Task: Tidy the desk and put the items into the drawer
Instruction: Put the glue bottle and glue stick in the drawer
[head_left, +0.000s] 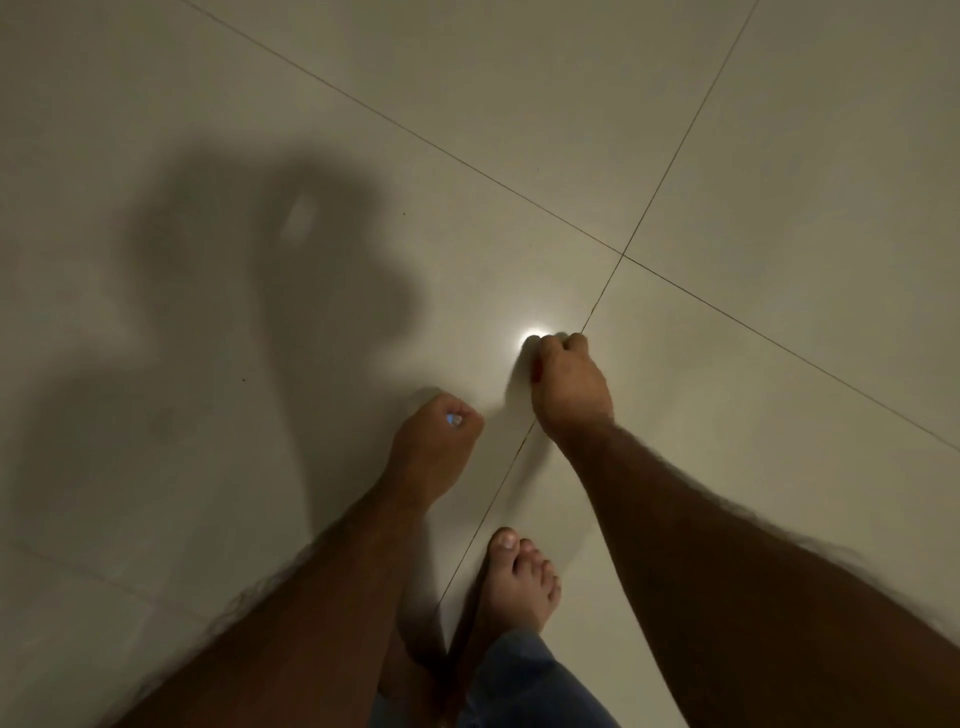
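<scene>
Both grips curl tight over a tiled floor (779, 130): left hand (434, 441) pinches a small shiny object (453, 419), right hand (569, 387) looks fisted, contents unclear. Neither bench nor drawer is visible. Dim light and bare foot (519, 577) risk a drop.

Dim, warm-grey indoor light over a pale tiled floor (727, 130). A small white glare spot (535, 335) shines on the tiles just beyond the right hand (569, 387). A large soft shadow (249, 291) spreads across the floor at left. Forearm edges look smeared with motion blur; grout lines bow slightly near the frame edges.
</scene>
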